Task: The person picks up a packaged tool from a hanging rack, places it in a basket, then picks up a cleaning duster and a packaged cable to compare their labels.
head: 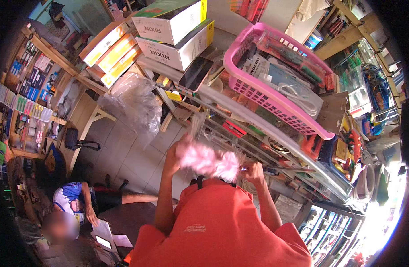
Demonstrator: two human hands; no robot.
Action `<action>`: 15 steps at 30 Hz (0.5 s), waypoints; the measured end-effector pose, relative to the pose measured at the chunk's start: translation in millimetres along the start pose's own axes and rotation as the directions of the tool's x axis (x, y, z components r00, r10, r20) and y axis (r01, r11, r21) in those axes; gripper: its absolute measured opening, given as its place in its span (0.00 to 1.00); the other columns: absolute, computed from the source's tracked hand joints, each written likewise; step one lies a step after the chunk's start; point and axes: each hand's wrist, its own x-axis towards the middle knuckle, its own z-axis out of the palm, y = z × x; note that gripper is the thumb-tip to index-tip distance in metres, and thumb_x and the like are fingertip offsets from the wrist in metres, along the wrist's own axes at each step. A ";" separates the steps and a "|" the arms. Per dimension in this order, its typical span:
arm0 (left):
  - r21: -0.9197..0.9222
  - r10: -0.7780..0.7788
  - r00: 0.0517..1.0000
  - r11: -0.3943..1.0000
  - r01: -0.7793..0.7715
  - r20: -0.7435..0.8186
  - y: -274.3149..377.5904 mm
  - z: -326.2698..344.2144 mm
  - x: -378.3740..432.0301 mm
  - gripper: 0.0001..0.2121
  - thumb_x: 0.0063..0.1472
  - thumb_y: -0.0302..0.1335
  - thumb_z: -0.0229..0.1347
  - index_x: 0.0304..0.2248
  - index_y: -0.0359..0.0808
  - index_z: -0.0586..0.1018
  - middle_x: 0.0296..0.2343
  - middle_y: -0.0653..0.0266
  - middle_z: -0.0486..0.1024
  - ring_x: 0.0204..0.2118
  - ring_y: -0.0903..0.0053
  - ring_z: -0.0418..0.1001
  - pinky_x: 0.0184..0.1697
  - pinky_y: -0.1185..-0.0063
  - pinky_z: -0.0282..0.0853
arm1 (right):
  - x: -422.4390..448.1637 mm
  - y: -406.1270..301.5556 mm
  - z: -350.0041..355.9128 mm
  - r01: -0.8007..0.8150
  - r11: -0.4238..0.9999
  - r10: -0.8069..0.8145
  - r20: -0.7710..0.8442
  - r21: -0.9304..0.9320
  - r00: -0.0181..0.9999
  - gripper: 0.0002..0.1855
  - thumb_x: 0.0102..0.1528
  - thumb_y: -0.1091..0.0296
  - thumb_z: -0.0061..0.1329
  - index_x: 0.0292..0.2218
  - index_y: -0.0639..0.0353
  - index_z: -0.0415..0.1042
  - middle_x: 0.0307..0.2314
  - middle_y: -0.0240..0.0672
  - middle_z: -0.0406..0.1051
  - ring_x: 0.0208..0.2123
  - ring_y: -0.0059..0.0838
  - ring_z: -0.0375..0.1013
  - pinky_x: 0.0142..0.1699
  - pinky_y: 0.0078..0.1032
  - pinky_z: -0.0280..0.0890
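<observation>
A pink-and-white fluffy item (209, 161), possibly a duster, stretches between my two hands in front of the red shirt I wear. It is blurred by motion. My left hand (172, 158) grips its left end, fingers partly hidden by the fluff. On the other side, my right hand (254, 173) is closed at its right end, where a small dark, shiny part shows by the fingers. A strip of clear plastic (198, 125) rises just above the fluffy item; whether my left hand touches it cannot be made out.
Beyond my hands runs a glass display counter (258, 123). On it stand a pink plastic basket (281, 100) of packaged goods, a smartphone (195, 73) and stacked boxes (172, 43). A clear plastic bag (137, 103) hangs leftward. A seated person (74, 203) holds papers at lower left.
</observation>
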 end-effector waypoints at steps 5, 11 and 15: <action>-0.053 -0.254 0.965 0.966 0.251 -0.060 -5.8 -11.0 -0.6 0.23 0.57 0.29 0.56 0.51 0.32 0.69 0.26 0.69 0.70 0.28 0.86 0.66 0.33 0.82 0.64 | 8.1 -17.1 -3.6 -0.043 0.998 0.046 -0.051 0.056 0.998 0.08 0.39 0.66 0.56 0.25 0.57 0.73 0.20 0.41 0.72 0.21 0.46 0.71 0.28 0.37 0.65; -0.122 -0.396 0.913 0.915 0.384 -0.097 11.9 -14.3 7.5 0.27 0.59 0.35 0.56 0.56 0.40 0.65 0.21 0.73 0.68 0.19 0.91 0.59 0.20 0.86 0.56 | 7.3 1.5 -1.0 0.008 0.998 -0.001 0.105 -0.063 0.995 0.06 0.36 0.66 0.54 0.19 0.58 0.73 0.13 0.42 0.68 0.19 0.45 0.71 0.25 0.37 0.65; 0.130 -0.394 0.896 0.897 0.423 -0.204 20.6 -17.3 13.9 0.28 0.58 0.41 0.56 0.56 0.39 0.66 0.19 0.71 0.68 0.21 0.88 0.61 0.23 0.85 0.58 | 12.0 -1.3 -10.3 0.086 0.991 -0.057 0.247 -0.107 0.967 0.06 0.36 0.66 0.53 0.18 0.58 0.72 0.13 0.44 0.68 0.18 0.46 0.70 0.24 0.37 0.63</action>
